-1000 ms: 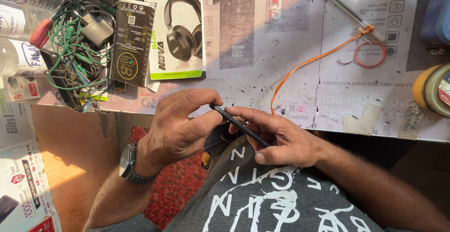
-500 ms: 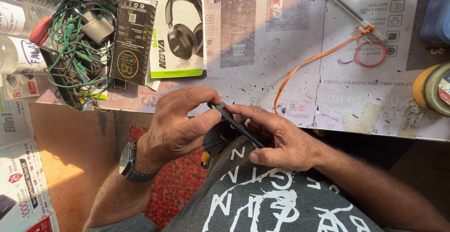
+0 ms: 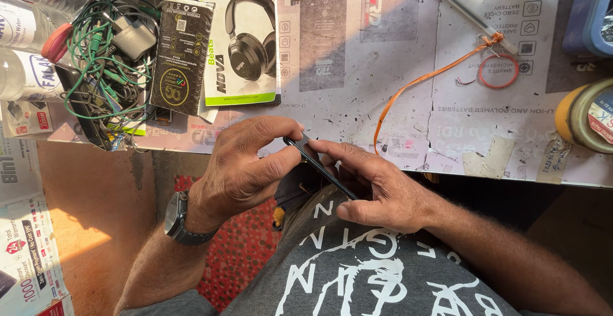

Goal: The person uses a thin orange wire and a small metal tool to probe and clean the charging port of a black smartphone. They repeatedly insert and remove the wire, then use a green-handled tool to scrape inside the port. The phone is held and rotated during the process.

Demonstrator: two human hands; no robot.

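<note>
- Right now, both hands hold one thin black phone (image 3: 319, 166) seen edge-on, just in front of the near edge of the tabletop (image 3: 396, 99) and above the person's lap.
- The left hand (image 3: 246, 169) has its grip closed on the far end of the phone, with the thumb under that end and the pointer finger curled over the top.
- A dark watch (image 3: 179, 220) sits on the left wrist.
- The right hand (image 3: 383, 191) has its grip closed on the near part of the phone, with the fingers lying along its edge and the thumb tucked low near the grey shirt (image 3: 377, 271).
- The phone tilts, with its far end higher and to the left and its near end hidden in the right hand.
- An orange wire (image 3: 421, 83) lies on the tabletop beyond the right hand, not touching it. It runs up to a small orange wire ring (image 3: 498, 73) and a thin grey tool (image 3: 472, 17).
- A white headphone box (image 3: 242, 35) lies flat beyond the left hand, and a small black box (image 3: 182, 54) lies just beside it.
- A messy pile of green cables (image 3: 102, 67) with a grey charger sits at the far left, near clear plastic bottles (image 3: 32, 35).
- A yellow roll of tape (image 3: 584, 115) sits at the right edge.
- A red dotted cloth (image 3: 239, 252) shows low down, under the left arm.
</note>
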